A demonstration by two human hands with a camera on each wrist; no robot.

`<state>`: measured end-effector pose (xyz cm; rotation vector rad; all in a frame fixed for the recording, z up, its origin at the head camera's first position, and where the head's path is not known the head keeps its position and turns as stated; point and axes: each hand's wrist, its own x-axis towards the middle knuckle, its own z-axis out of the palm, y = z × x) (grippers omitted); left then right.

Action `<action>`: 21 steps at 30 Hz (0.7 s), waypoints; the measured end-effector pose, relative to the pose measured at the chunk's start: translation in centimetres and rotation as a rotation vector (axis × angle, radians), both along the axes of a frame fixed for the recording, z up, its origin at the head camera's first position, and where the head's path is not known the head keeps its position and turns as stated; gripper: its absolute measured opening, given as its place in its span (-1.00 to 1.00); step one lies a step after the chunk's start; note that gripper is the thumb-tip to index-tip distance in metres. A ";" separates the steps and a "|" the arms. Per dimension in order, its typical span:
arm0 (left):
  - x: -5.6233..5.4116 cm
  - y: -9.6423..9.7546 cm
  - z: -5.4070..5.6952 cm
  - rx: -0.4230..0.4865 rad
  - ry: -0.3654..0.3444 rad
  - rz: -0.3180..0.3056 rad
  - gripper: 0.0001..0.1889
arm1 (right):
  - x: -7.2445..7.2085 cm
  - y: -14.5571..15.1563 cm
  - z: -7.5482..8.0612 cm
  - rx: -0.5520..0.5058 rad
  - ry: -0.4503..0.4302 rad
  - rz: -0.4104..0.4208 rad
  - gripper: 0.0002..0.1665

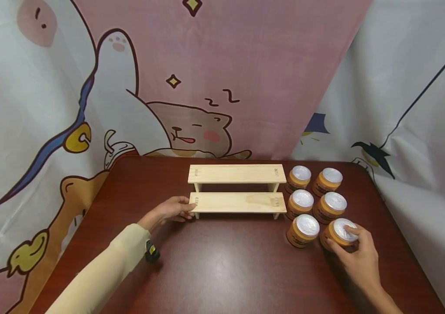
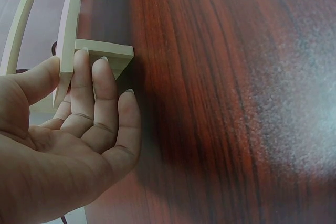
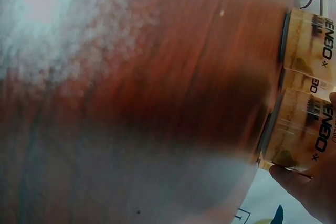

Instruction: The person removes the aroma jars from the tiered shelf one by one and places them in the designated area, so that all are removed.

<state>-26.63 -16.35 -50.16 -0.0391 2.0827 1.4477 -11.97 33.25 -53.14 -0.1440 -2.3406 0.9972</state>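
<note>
A two-tier light wooden rack (image 1: 238, 202) stands mid-table, its upper board behind and above the lower one. My left hand (image 1: 173, 209) is at the left end of the lower board. In the left wrist view the thumb lies on one face of the board (image 2: 67, 40) and the fingers on the other, pinching its end. To the right of the rack stand several orange jars (image 1: 302, 231) with clear ridged lids, in two columns. My right hand (image 1: 357, 257) grips the front right jar (image 1: 338, 233), thumb at its side and fingers at the lid. In the right wrist view that jar (image 3: 296, 129) shows dark lettering.
The dark red wooden table (image 1: 222, 270) reflects light near its front. A cartoon-printed cloth (image 1: 246, 78) hangs behind it and along both sides. The jars stand close together near the table's right edge. A dark band with a small device (image 1: 152, 251) is at the left wrist.
</note>
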 end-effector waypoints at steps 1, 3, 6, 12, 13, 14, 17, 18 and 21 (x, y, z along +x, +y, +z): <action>0.0 0.0 0.0 0.001 0.000 0.001 -0.68 | 0.0 0.0 -0.1 -0.001 0.000 0.001 -0.23; 0.0 0.0 0.0 0.000 -0.001 -0.001 -0.68 | -0.1 0.0 -0.1 0.002 -0.003 0.002 -0.24; 0.0 0.0 0.0 -0.004 -0.008 0.000 -0.69 | -0.1 0.0 -0.2 0.004 -0.007 0.001 -0.24; 0.0 0.1 -0.1 -0.006 -0.014 0.009 -0.69 | -0.2 0.0 -0.2 -0.002 -0.004 0.001 -0.25; 0.0 0.1 -0.2 -0.005 -0.014 0.010 -0.69 | -0.2 0.0 -0.3 -0.002 -0.003 0.001 -0.25; 0.0 0.0 -0.2 -0.004 -0.013 0.010 -0.68 | -0.3 0.0 -0.3 -0.003 -0.003 0.001 -0.26; -0.1 0.0 -0.3 0.000 -0.013 0.015 -0.68 | -0.2 -0.1 -0.4 -0.006 0.000 0.002 -0.27; -0.1 0.0 -0.3 0.000 -0.012 0.015 -0.68 | -0.2 -0.1 -0.5 -0.008 -0.001 0.003 -0.28; -0.2 -0.1 -0.4 0.000 -0.007 0.014 -0.68 | -0.2 -0.2 -0.6 -0.017 0.000 0.006 -0.29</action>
